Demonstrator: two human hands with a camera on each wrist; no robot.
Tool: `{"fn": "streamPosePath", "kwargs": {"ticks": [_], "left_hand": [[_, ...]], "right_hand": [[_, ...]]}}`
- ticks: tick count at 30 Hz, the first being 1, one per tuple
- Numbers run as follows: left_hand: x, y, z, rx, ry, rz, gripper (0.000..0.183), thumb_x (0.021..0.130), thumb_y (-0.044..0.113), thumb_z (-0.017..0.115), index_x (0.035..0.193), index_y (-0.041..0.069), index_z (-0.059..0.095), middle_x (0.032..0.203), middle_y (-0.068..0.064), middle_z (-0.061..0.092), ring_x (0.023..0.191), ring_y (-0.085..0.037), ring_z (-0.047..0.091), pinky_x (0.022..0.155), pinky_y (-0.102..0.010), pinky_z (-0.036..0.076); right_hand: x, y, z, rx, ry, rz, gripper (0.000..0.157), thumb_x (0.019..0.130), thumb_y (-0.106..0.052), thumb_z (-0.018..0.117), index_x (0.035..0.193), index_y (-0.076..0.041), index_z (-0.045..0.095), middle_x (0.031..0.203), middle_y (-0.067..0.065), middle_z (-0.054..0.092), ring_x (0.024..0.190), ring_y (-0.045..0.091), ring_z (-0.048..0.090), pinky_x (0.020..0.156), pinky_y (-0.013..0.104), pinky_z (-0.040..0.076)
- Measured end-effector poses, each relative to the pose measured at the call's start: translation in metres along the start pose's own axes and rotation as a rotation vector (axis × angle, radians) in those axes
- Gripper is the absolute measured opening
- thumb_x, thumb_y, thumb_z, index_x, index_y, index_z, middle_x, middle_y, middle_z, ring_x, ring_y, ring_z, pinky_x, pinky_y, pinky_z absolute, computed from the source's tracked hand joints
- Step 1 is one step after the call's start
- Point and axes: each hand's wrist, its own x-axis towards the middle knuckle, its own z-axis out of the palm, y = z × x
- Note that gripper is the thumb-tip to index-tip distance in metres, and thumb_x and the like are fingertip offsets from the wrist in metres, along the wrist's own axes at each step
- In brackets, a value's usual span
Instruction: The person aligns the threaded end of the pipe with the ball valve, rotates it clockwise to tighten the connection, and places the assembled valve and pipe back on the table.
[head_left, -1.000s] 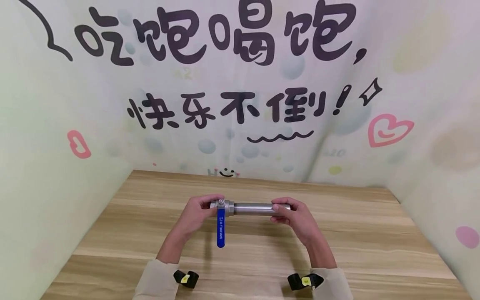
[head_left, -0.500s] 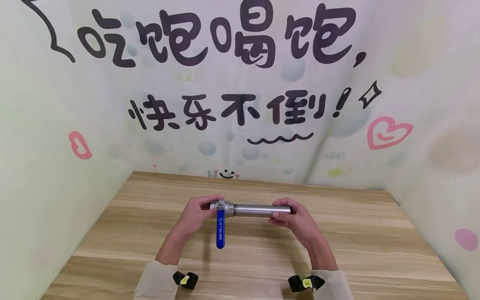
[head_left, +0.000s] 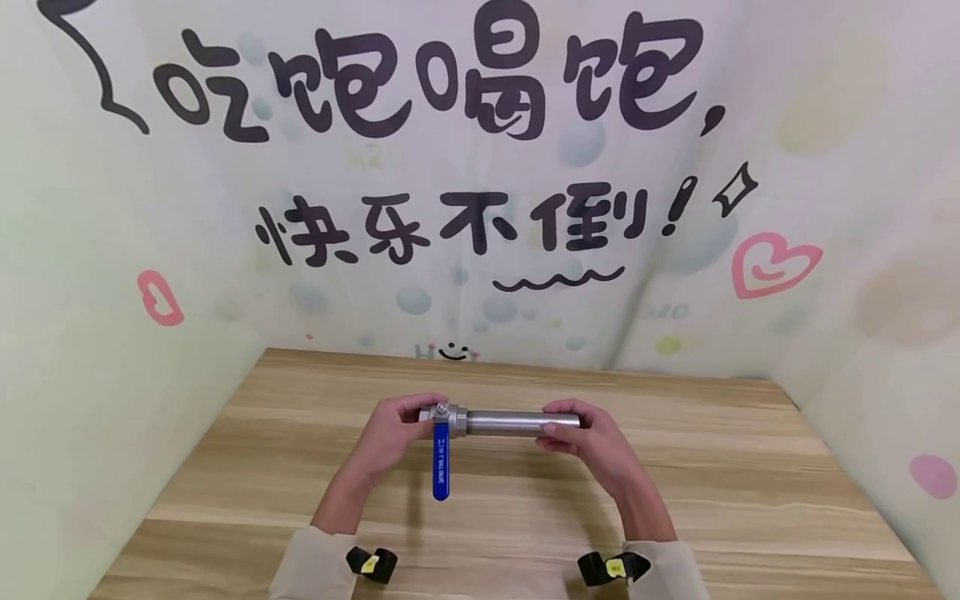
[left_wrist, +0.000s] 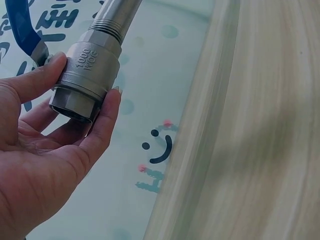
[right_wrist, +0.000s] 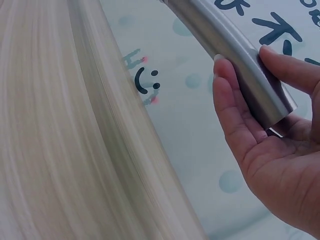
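Head view first: a steel pipe (head_left: 506,422) lies left to right, held up over the bench (head_left: 675,417), ball valve (head_left: 458,418) on its left end, blue lever (head_left: 441,462) pointing near! Both hands are clamped on, left hand (head_left: 388,435) round the valve, right hand (head_left: 597,435) on the pipe's right end. Left wrist view: thumb and fingers circle that chunky metal body, probably the heavy end, rigid, hardly fragile, its hex end (left_wrist: 72,104) offering good bite. Right wrist view: smooth, shiny tube pinched near its open end, likely slippery, so firm fingers there, I'd say
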Motion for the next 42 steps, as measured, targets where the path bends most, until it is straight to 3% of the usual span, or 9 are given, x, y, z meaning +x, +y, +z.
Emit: {"fn": "streamPosePath", "kwargs": {"ticks": [6,13,42], "left_hand": [[-0.0011,0.0,-0.0004,-0.008,-0.02,0.019,0.03,0.091,-0.003,0.062,0.12,0.001,0.066,0.117,-0.016,0.066,0.096,-0.022,0.061,0.082,-0.025,0.052],[-0.0022,-0.0001,-0.0012,-0.01,-0.013,0.016,0.03,0.092,0.001,0.063,0.121,0.004,0.067,0.117,-0.015,0.066,0.095,-0.022,0.061,0.082,-0.026,0.052],[-0.0006,-0.0005,-0.0027,-0.014,-0.013,0.015,0.029,0.091,-0.002,0.063,0.118,0.007,0.069,0.114,-0.012,0.067,0.093,-0.023,0.062,0.082,-0.029,0.054]], "right_hand": [[-0.0013,0.0008,-0.0008,-0.006,-0.046,0.0,0.043,0.081,0.004,0.072,0.12,0.008,0.055,0.108,0.018,0.06,0.092,0.025,0.069,0.088,0.042,0.055],[-0.0028,0.0,0.0,0.05,-0.058,-0.018,0.033,0.082,0.005,0.07,0.113,0.003,0.061,0.109,0.019,0.057,0.091,0.027,0.07,0.087,0.042,0.055],[-0.0005,0.001,0.0011,-0.005,-0.009,0.03,0.036,0.089,-0.012,0.069,0.117,0.008,0.059,0.112,0.019,0.055,0.085,0.026,0.071,0.082,0.04,0.057]]}}
